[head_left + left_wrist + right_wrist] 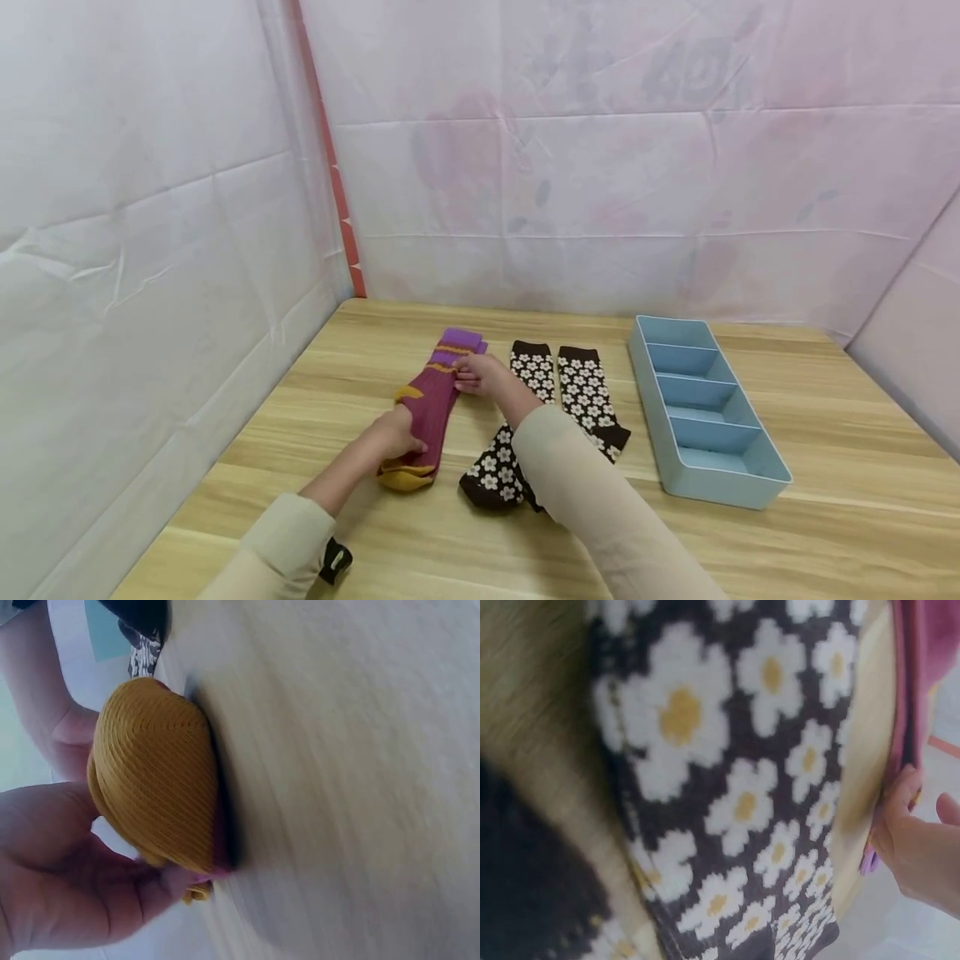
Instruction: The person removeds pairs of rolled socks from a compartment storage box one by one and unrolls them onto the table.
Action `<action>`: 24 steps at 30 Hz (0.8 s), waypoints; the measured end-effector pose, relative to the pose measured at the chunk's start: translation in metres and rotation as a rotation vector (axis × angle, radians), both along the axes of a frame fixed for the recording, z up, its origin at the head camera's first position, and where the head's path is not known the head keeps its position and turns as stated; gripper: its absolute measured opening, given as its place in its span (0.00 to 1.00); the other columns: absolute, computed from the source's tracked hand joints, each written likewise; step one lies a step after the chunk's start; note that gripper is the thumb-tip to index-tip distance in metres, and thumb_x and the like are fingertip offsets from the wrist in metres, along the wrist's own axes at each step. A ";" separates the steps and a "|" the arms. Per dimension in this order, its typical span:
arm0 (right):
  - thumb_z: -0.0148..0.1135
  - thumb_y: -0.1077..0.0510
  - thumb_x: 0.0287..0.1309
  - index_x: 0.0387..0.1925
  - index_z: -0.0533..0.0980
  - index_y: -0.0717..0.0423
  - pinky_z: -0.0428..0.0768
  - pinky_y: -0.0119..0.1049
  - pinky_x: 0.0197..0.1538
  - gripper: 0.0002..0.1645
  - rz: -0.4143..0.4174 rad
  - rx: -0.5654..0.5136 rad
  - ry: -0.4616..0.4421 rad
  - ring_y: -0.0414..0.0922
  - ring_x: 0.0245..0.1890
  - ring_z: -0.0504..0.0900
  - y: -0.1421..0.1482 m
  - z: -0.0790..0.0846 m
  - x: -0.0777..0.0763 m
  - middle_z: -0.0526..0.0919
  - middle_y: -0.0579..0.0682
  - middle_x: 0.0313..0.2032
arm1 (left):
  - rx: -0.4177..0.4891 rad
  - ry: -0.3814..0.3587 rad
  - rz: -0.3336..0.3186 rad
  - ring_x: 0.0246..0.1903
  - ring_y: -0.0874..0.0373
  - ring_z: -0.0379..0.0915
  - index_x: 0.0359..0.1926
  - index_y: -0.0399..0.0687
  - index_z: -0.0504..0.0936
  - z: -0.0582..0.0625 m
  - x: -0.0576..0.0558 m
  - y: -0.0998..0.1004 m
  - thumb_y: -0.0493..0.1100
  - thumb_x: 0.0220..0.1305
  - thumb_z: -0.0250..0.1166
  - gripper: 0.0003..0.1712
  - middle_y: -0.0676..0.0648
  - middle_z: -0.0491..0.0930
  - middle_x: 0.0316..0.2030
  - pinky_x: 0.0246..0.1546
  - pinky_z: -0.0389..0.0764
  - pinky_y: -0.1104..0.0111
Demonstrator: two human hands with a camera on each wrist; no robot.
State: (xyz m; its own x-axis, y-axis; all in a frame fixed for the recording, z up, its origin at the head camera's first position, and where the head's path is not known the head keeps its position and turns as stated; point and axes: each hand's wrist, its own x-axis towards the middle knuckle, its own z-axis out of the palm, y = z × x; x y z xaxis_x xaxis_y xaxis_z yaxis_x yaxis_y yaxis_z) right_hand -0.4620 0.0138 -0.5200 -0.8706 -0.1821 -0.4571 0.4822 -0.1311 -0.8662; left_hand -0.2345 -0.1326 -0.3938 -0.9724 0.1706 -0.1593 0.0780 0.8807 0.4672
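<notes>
A pair of maroon socks (432, 412) with purple cuffs and mustard toes and heels lies stacked on the table, left of the middle. My left hand (392, 433) grips the foot end from the left side; in the left wrist view its fingers curl under the edge beside the mustard toe (154, 772). Farther up, my right hand (482, 375) pinches the right edge near the striped cuffs, as the right wrist view also shows. To the right lie two dark brown socks with white flowers, one (534, 362) partly hidden under my right forearm, the other (585, 387) beside it.
A light blue box (663, 425) with several compartments stands right of the flowered socks. Wood-grain tabletop (840, 467) extends beyond it. White sheeting (187, 250) hangs along the left side and the back. A small black object (335, 560) shows by my left sleeve.
</notes>
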 end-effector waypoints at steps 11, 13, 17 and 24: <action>0.57 0.74 0.54 0.41 0.75 0.73 0.80 0.33 0.31 0.11 -0.104 0.272 0.104 0.41 0.13 0.75 0.005 0.128 0.121 0.79 0.57 0.27 | 0.438 -0.193 0.093 0.47 0.44 0.67 0.54 0.21 0.61 0.002 -0.008 -0.003 0.28 0.58 0.59 0.25 0.32 0.69 0.47 0.48 0.69 0.55; 0.55 0.74 0.56 0.46 0.73 0.74 0.79 0.33 0.35 0.14 -0.085 0.250 0.129 0.39 0.13 0.73 0.009 0.140 0.130 0.79 0.58 0.29 | 0.476 -0.205 0.103 0.45 0.46 0.70 0.53 0.22 0.63 0.002 -0.009 -0.003 0.28 0.58 0.59 0.24 0.35 0.71 0.45 0.47 0.70 0.57; 0.53 0.74 0.57 0.56 0.68 0.69 0.79 0.33 0.35 0.24 -0.075 0.230 0.154 0.40 0.16 0.74 0.013 0.137 0.119 0.78 0.60 0.36 | 0.518 -0.202 0.083 0.41 0.50 0.72 0.52 0.23 0.65 0.002 -0.012 0.000 0.28 0.57 0.59 0.22 0.38 0.73 0.41 0.46 0.71 0.59; 0.61 0.73 0.48 0.50 0.73 0.65 0.80 0.38 0.28 0.23 -0.070 0.205 0.224 0.49 0.21 0.80 0.025 0.093 0.067 0.80 0.62 0.31 | 0.488 -0.179 0.071 0.48 0.43 0.67 0.55 0.21 0.61 0.004 -0.015 0.012 0.29 0.56 0.61 0.28 0.32 0.69 0.48 0.53 0.65 0.55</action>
